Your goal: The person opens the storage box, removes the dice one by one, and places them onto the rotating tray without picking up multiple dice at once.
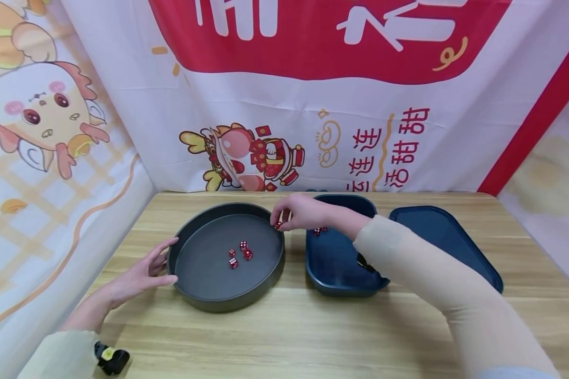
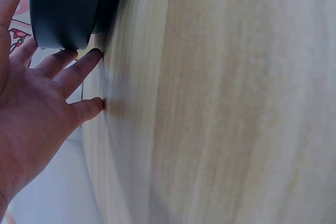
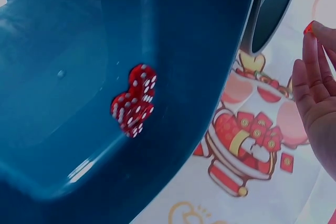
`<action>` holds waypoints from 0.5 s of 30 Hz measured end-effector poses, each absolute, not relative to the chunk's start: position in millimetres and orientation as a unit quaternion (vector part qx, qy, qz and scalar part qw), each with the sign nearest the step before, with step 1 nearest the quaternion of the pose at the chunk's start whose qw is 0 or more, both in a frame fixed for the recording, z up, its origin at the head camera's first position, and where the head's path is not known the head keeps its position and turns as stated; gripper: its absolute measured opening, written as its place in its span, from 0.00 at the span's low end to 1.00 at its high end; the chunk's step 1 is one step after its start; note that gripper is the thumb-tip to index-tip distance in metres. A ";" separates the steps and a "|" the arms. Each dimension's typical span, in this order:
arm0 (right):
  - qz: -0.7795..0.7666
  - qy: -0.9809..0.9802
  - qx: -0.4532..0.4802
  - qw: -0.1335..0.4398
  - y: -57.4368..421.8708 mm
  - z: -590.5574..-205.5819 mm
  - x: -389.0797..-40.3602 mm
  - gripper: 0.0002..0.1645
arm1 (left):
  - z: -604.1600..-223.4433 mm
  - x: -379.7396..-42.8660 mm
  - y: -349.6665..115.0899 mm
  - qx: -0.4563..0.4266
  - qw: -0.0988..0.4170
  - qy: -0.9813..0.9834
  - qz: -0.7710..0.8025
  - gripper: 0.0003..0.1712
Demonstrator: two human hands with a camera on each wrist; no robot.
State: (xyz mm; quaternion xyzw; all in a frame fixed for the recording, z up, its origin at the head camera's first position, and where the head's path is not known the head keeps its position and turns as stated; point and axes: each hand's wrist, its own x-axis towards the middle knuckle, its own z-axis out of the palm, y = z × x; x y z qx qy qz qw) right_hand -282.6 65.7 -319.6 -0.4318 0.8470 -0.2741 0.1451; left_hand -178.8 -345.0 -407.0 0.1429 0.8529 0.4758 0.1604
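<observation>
A round dark grey pan stands on the table with several red dice on its floor. My left hand touches the pan's left side, its fingers spread along the wall; the left wrist view shows the fingertips against the pan. Over the pan's right rim, my right hand pinches one red die between thumb and fingertips. In the right wrist view that die shows at the fingertips. A blue rectangular container to the right holds more red dice.
A flat dark blue lid lies right of the container, partly behind my right sleeve. Printed cloth hangs behind the wooden table and along its sides. A black strap device sits at my left wrist.
</observation>
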 end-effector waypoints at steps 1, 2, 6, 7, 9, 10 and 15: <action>-0.270 0.847 -0.434 0.144 62.0 -320.4 -282.4 0.07 | -407.2 -178.9 -345.0 0.143 0.160 0.853 0.476 0.51; -0.267 0.847 -0.436 0.146 58.5 -321.4 -282.3 0.07 | -407.5 -179.1 -345.1 0.143 0.159 0.853 0.476 0.51; -0.261 0.845 -0.439 0.157 44.9 -324.6 -281.4 0.07 | -408.5 -179.5 -345.7 0.143 0.159 0.853 0.477 0.51; -0.258 0.845 -0.440 0.159 41.5 -325.3 -281.2 0.07 | -408.7 -179.6 -345.8 0.144 0.159 0.852 0.477 0.50; -0.253 0.846 -0.440 0.164 35.0 -327.5 -281.3 0.08 | -409.1 -179.7 -346.1 0.145 0.159 0.851 0.479 0.50; -0.250 0.846 -0.440 0.167 31.7 -328.6 -281.4 0.07 | -409.2 -179.8 -346.3 0.146 0.159 0.851 0.479 0.50; -0.234 0.846 -0.444 0.179 17.8 -336.3 -282.6 0.08 | -409.2 -180.4 -346.2 0.146 0.160 0.850 0.480 0.50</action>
